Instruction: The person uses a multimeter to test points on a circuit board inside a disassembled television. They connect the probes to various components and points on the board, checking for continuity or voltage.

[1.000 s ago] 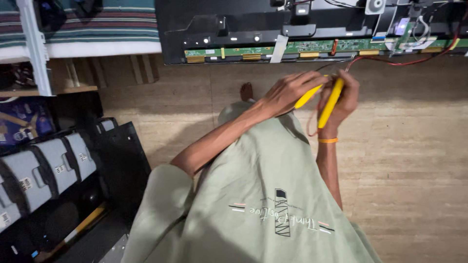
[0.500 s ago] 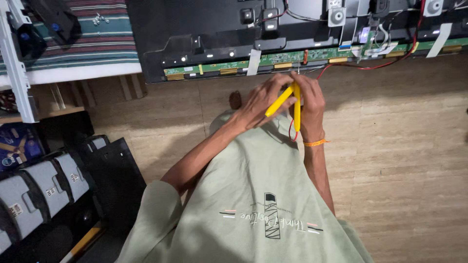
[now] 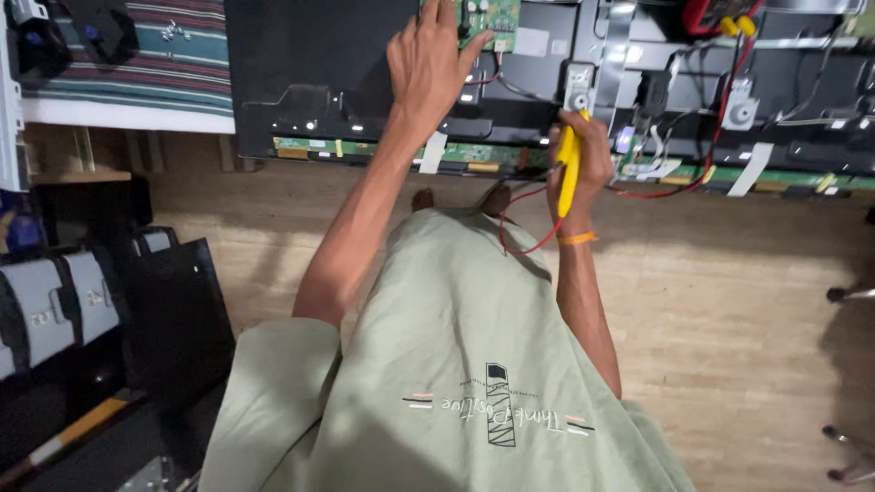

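Currently gripping slim yellow plastic test probe [image 3: 570, 173] in closed right hand [image 3: 583, 159]; resting open left hand [image 3: 428, 59] fingertips on green circuit board [image 3: 488, 18].

The wooden floor [image 3: 729, 301] carries everything here, with pale brown boards. At 12 o'clock a large opened television panel [image 3: 310, 82] lies face down on it, its black back showing a long green circuit strip [image 3: 474, 153] along the near edge. At 10 o'clock a striped mat [image 3: 128, 64] lies on the floor. At 8 o'clock sit black cases [image 3: 173, 310] with grey parts. At 4 o'clock some thin dark legs [image 3: 848, 293] touch the boards.
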